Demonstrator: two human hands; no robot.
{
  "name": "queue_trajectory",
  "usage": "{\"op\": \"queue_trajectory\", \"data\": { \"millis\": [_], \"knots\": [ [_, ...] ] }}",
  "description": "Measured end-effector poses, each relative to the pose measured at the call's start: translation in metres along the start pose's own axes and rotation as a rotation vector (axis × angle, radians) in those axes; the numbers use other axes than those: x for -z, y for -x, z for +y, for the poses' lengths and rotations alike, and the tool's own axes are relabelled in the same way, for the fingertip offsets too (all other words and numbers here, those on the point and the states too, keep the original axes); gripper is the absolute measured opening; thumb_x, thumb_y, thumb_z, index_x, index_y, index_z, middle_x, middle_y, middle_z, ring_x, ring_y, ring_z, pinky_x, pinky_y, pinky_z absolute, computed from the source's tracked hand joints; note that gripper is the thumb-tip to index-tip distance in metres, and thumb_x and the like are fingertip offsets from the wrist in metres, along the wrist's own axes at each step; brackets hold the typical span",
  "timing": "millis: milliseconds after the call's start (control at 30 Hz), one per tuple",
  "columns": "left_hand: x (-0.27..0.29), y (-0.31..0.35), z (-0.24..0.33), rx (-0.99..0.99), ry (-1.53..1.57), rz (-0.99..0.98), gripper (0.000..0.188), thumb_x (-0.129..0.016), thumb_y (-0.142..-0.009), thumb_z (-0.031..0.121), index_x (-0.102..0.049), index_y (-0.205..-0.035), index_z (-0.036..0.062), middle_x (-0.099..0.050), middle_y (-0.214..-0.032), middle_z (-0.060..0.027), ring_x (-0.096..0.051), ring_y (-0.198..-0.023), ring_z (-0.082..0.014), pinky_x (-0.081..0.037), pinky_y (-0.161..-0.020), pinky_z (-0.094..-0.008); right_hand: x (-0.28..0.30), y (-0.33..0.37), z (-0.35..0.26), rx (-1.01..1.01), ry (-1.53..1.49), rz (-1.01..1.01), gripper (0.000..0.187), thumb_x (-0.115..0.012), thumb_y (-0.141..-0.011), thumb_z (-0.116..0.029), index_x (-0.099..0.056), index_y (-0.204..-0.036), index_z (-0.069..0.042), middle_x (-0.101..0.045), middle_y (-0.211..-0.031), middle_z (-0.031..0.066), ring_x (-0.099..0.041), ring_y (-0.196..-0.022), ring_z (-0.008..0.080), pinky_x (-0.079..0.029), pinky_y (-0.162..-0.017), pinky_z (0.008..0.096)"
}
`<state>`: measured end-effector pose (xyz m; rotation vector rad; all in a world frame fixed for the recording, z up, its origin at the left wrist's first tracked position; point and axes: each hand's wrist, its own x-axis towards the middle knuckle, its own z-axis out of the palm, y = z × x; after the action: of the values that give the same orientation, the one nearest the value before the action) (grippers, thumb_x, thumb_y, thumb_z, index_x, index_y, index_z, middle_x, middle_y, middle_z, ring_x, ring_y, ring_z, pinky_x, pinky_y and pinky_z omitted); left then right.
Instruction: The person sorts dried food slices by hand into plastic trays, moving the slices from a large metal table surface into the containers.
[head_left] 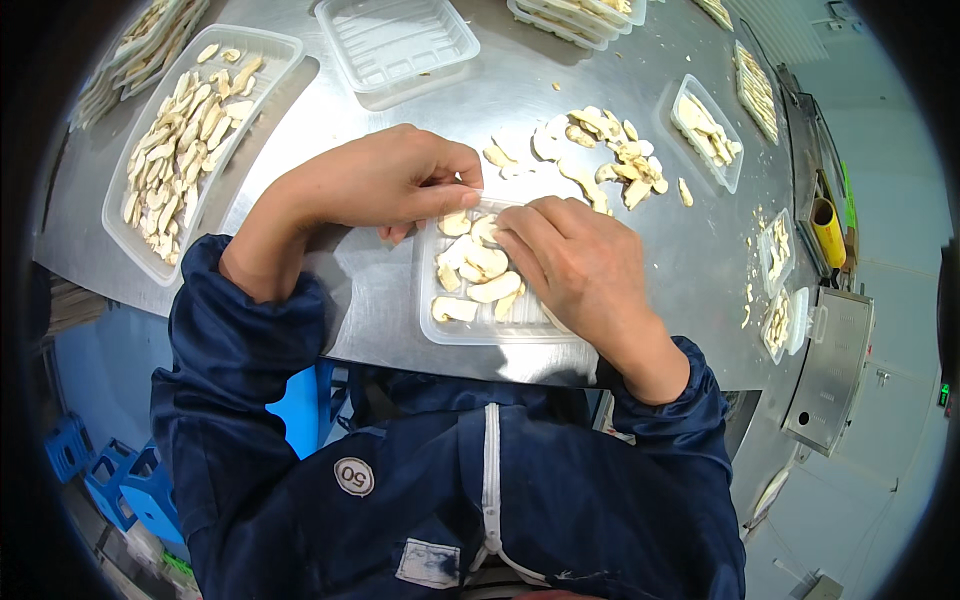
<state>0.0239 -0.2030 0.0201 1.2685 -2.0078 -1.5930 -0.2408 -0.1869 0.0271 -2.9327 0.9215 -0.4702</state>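
Observation:
A clear plastic tray (428, 318) holding several pale mushroom slices (486, 264) lies in front of me near the table's edge. My left hand (405, 180) is at its far left corner, thumb and forefinger pinched together over the rim; whatever is between them is hidden. Reaching in from the right, my right hand (580, 262) has its fingers curled down inside the tray, the fingertips at a mushroom slice (485, 229) near the far side. The right part of the tray is covered by that hand. Just beyond lies a loose pile of mushroom slices (632, 165) on the metal table.
A large tray of slices (285, 58) stands at left, and an empty clear tray (400, 45) behind my hands. Stacked filled trays (580, 25) stand at the back. Smaller filled trays (707, 135) line the right. Blue stools (150, 490) are at lower left.

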Motion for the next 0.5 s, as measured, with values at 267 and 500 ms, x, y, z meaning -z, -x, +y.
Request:
{"op": "queue_trajectory", "data": {
  "millis": [267, 500],
  "knots": [
    [0.000, -0.002, 0.003, 0.025, 0.039, 0.006, 0.024, -0.065, -0.110, 0.027, -0.071, -0.111, 0.0034, -0.061, -0.071, 0.0029, -0.056, -0.051, -0.0045, -0.045, -0.048, -0.0218, 0.013, 0.006, -0.015, -0.011, -0.224, -0.033, 0.016, -0.082, -0.090, -0.023, -0.077, -0.103, -0.014, -0.072, -0.093, 0.0023, -0.072, -0.082, 0.0239, -0.057, -0.066, 0.0370],
    [-0.002, 0.000, 0.006, 0.085, 0.054, 0.042, 0.025, -0.065, -0.110, 0.027, -0.072, -0.108, 0.0033, -0.061, -0.070, 0.0031, -0.055, -0.051, -0.0037, -0.044, -0.047, -0.0214, 0.010, 0.011, 0.001, -0.007, -0.207, 0.021, 0.016, -0.076, -0.091, -0.015, -0.075, -0.107, -0.013, -0.070, -0.097, 0.0016, -0.071, -0.085, 0.0215, -0.056, -0.065, 0.0357]
  ]
}}
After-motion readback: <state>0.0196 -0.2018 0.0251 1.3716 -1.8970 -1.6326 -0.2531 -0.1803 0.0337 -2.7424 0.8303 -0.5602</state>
